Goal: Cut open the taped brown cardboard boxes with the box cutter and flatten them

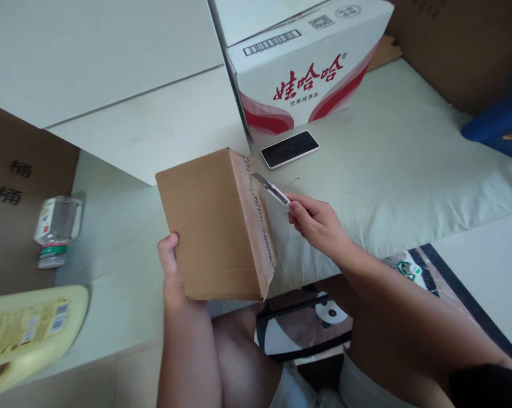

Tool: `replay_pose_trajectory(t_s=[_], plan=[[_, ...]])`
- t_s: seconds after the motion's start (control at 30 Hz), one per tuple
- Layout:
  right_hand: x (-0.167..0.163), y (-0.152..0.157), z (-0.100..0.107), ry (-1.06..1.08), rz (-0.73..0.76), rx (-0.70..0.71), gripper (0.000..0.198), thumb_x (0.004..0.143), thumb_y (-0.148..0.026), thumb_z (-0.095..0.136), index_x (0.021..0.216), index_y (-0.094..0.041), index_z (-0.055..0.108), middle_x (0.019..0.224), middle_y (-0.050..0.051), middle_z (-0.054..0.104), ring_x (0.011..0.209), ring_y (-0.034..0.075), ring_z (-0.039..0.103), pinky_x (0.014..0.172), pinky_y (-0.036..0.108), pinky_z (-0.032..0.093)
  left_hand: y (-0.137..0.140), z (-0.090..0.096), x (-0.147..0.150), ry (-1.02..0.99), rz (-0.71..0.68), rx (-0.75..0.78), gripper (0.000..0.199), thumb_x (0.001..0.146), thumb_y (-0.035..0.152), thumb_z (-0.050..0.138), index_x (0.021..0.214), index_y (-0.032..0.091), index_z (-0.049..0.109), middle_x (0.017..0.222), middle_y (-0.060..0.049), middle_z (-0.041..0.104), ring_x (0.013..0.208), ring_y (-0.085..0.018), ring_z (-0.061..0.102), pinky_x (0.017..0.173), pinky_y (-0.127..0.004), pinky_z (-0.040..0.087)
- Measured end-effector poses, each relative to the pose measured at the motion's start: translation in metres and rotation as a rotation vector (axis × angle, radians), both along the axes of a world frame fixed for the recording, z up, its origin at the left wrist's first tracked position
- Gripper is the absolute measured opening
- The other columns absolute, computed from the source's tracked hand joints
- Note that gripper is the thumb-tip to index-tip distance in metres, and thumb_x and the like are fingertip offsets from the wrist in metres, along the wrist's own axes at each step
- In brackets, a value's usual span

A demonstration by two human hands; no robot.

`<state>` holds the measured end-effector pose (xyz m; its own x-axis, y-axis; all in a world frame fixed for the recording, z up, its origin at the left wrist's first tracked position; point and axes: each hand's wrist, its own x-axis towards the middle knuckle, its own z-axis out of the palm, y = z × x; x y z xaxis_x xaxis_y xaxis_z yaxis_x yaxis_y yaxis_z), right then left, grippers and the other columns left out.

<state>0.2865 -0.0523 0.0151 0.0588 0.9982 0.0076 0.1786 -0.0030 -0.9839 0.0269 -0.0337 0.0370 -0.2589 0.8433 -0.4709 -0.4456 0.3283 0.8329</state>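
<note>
A flat brown cardboard box (208, 226) is held up and tilted in front of me. My left hand (169, 255) grips its left edge, thumb on the front face and the other fingers hidden behind. In my right hand (309, 218) is a white utility knife (276, 194), its blade out and pointing up and left. The blade tip is close to the taped edge (256, 218) of the box; whether it touches cannot be made out. A ragged torn line runs along that tape.
A smartphone (290, 149) lies just beyond the box, before a white and red water carton (307, 85). A white cabinet (153, 130) stands behind. At left are a clear bottle (58, 229) and a yellow jug (34, 328); a blue object (500, 127) is at right.
</note>
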Motion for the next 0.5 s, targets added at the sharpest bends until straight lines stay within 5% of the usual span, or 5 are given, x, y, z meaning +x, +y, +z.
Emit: replay_pose_trajectory(t_s=[0.5], plan=[[-0.0030,-0.0002,0.0017,-0.011,-0.027,-0.012,0.046,0.102,-0.046,0.048,0.126,-0.020,0.077,0.070,0.000,0.057,0.060,0.013,0.049,0.053,0.026,0.037,0.0002,0.0009,-0.0007,-0.027,-0.028,-0.030,0.054,0.045,0.055,0.085,0.086,0.021,0.077,0.076,-0.002,0.077,0.066,-0.018,0.070,0.060,-0.025,0.057]])
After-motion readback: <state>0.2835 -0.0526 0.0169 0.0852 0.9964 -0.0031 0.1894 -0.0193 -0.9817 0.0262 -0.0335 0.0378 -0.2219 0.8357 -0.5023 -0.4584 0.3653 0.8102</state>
